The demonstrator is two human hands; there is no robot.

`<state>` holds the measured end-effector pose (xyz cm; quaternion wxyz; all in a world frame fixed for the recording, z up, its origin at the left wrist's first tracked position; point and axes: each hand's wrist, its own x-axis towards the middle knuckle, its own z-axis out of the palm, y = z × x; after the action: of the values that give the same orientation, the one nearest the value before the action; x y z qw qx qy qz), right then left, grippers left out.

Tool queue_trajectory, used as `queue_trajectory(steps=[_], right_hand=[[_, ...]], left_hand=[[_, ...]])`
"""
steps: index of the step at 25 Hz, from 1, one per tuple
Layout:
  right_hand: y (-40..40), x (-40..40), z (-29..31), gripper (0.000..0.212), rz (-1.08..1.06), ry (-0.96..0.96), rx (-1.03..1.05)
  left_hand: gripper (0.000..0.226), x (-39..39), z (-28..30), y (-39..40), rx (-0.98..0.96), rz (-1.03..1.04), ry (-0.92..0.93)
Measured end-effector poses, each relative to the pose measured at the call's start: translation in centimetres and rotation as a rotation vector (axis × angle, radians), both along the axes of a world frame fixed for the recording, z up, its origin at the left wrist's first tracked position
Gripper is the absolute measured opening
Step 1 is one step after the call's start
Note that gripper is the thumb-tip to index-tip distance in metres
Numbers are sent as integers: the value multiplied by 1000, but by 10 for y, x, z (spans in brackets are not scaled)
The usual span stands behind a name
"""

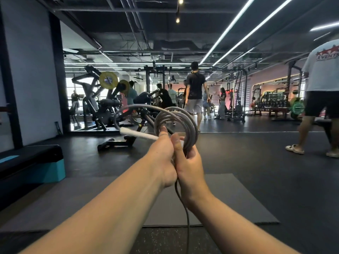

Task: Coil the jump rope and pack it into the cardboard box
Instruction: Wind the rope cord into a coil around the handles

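Above the dark grey floor mat (229, 198), both hands grip the coiled grey jump rope (180, 118): left hand (161, 156) closed on its white handle (137, 133), right hand (190, 165) clasping the loops; fingers partly hidden, loose tail cut off below.

Where the left hand (162, 158) and right hand (189, 165) pressed together, the bottom of the jump rope's coil (185, 123) was hidden inside the two grips, so the number of loops could not be counted. The near end of the white handle (137, 134) disappeared behind the left fingers. The loose strand (186, 213) ran off the lower edge, its other end unseen. A bystander in a white T-shirt (322, 70) was cut off by the right edge. The distant weight plates (108, 80) were blurred.
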<state>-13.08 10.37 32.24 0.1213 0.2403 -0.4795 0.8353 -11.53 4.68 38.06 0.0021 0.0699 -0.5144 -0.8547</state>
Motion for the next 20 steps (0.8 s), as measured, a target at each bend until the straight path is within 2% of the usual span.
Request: queue_trajectory(steps=[2,4,7,10,12,14,16,20], right_hand=[[-2,4,-4,44,-37,39,11],[0,3,-5,37,-113,78,48],[1,-1,-7,32,-239,83,132],[4,-2,1,23,-167,64,105],[12,0,13,24,-105,18,95],[19,4,23,27,-118,-65,114],[24,2,27,26,-141,-122,117],[15,12,26,22,-48,-181,58]], left_hand=[[73,-2,-8,-2,30,-19,14],[71,-2,-13,-4,24,-69,40],[38,2,-16,-3,74,-98,76],[21,5,-17,-8,227,-23,173],[24,9,-16,-18,323,4,295],[22,17,-14,-25,320,-33,371],[30,18,-13,-24,297,-17,361],[46,2,-11,-11,302,199,265]])
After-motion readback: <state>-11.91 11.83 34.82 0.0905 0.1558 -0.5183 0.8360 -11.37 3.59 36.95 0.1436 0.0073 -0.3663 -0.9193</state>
